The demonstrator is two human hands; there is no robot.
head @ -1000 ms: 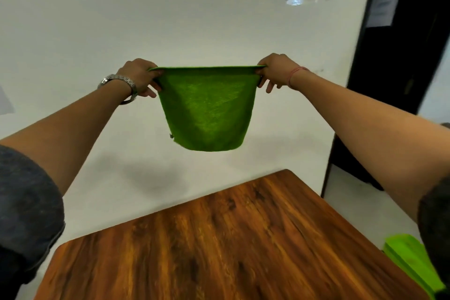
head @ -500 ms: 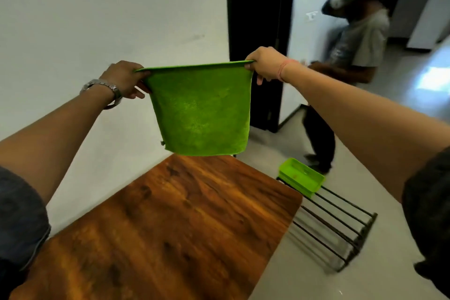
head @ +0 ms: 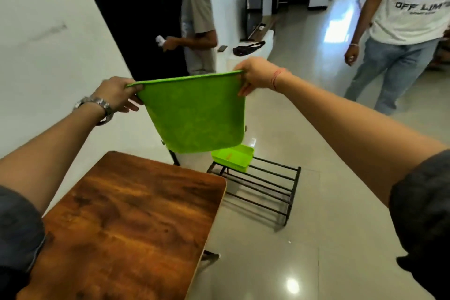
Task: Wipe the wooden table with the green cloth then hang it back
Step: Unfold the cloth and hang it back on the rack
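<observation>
Green cloth [head: 194, 114] held up flat in the air by its two top corners, beyond the far end of the table [head: 126, 221].

Left hand [head: 117, 94] pinches the cloth's left top corner between thumb and fingers, a metal watch [head: 97, 105] on that wrist; right hand [head: 255, 78] pinches the right top corner, a red thread [head: 276, 78] round its wrist. Its top edge is pulled taut between them and the rest hangs loose, touching nothing below. Under its lower edge the wooden table top is bare, set against a white wall [head: 48, 31]. Just past the table a black rack [head: 263, 185] stands on the tiled floor, with a green tray [head: 233, 157] on its near corner, partly hidden by the cloth. Two people stand farther off: one in a grey shirt [head: 197, 19] by the dark doorway, one in a white shirt [head: 411, 7] and jeans at the right.
</observation>
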